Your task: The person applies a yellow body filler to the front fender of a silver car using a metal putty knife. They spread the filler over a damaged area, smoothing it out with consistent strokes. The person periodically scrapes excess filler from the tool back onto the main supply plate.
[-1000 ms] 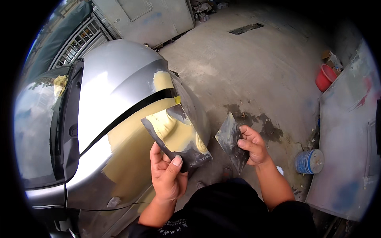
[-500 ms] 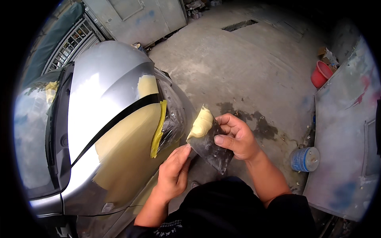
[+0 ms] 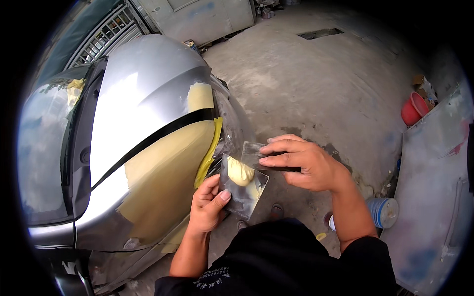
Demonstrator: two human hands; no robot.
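My left hand (image 3: 210, 202) grips a dark, flat plate (image 3: 237, 202) bearing a lump of pale yellow putty (image 3: 239, 171). Just right and above, my right hand (image 3: 308, 165), fingers extended along it, holds a greyish spreader (image 3: 252, 153) close to that plate’s upper edge. Left of both stands a silver car (image 3: 133, 98). Its front panel carries a broad beige filler patch (image 3: 163, 167), with a smaller patch (image 3: 200, 96) above the black gap. Yellow tape (image 3: 208, 153) and crumpled clear plastic border the front of the larger patch.
A leaning pale panel (image 3: 429, 197) lines the right, with a blue-banded bucket (image 3: 382, 212) and a red basin (image 3: 414, 108) beside it. At the back stand a grey door (image 3: 202, 17) and railing (image 3: 103, 34). The concrete floor (image 3: 306, 79) has a rectangular hole (image 3: 321, 33).
The putty lump, on the right hand’s piece half a second ago, now shows on the left hand’s plate. My right hand has risen and turned over, laying its spreader flatter.
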